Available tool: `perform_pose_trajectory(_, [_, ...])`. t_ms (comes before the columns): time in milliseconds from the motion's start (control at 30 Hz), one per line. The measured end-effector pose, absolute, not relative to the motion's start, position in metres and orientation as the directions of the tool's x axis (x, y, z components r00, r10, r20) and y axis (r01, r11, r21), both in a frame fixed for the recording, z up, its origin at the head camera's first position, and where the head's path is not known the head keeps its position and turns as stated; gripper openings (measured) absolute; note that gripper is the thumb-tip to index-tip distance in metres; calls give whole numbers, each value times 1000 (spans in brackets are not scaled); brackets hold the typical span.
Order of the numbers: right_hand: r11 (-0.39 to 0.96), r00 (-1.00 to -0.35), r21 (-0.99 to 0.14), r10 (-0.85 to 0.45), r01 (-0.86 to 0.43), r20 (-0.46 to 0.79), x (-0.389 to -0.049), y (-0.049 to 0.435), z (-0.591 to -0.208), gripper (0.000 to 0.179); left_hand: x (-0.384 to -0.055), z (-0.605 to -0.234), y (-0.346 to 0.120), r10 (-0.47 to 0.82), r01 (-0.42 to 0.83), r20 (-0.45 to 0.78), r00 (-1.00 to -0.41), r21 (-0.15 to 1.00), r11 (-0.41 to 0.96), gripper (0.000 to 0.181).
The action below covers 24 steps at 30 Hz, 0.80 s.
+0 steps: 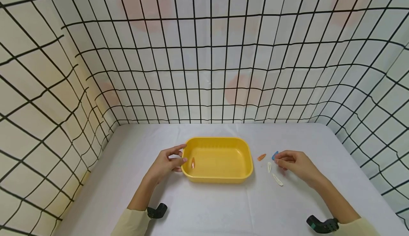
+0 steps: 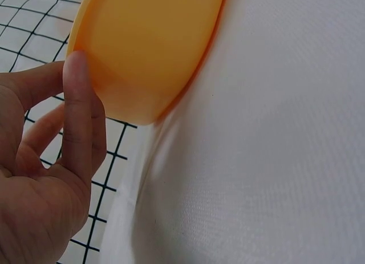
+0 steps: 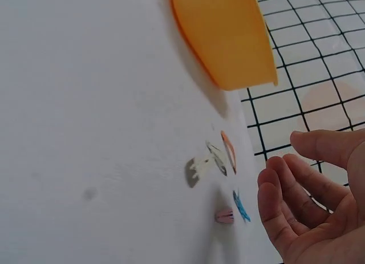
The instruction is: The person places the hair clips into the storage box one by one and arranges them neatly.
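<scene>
Holding side, head view: my left grip (image 1: 167, 163) lightly pinches the left end of the yellow tray (image 1: 217, 180), thumb at the rim and fingers outside it, I judge to stop it sliding on the worktop (image 1: 204, 207).
Tray contents, head view: one shiny reddish clip (image 1: 193, 162) lies inside, near the left wall.
Loose clips, head view: an orange clip (image 1: 261, 157), a blue clip (image 1: 274, 156), one white clip (image 1: 269, 167) and a second white clip (image 1: 277, 180) lie right of the tray, probably there because my other side reaches them easily.
Picking side, head view: my right grip (image 1: 297, 164) hangs by the blue clip; contact is hard to tell.
Tray rim, left wrist view: my thumb tip overlaps the edge, so the hold looks gentle.
Fingertips, right wrist view: thumb and fingers stand apart with nothing between them; the blue clip lies beyond a small gap, a pink clip (image 3: 224, 216) just beside it.
</scene>
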State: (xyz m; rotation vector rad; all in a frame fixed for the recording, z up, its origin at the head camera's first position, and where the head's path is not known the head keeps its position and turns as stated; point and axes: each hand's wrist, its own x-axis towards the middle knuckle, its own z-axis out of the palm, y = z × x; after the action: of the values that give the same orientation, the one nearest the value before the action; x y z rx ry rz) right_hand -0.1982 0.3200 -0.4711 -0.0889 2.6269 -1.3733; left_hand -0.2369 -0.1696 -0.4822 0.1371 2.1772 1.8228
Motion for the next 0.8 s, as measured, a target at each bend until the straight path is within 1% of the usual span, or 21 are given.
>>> perform_pose_trajectory(333, [600, -975, -793, -92, 107, -202, -178, 320, -489, 40, -238, -484, -169, 260, -120, -169, -951, 973, 195, 61])
perform_pose_trajectory(567, [609, -984, -791, -97, 59, -148, -171, 321, -500, 34, -239, -484, -170, 252, -133, -183, -950, 970, 203, 62])
perform_pose_trajectory(800, [681, -990, -731, -64, 47, -123, -169, 314, -503, 33, -240, -485, -170, 255, -131, -179, -950, 972, 194, 62])
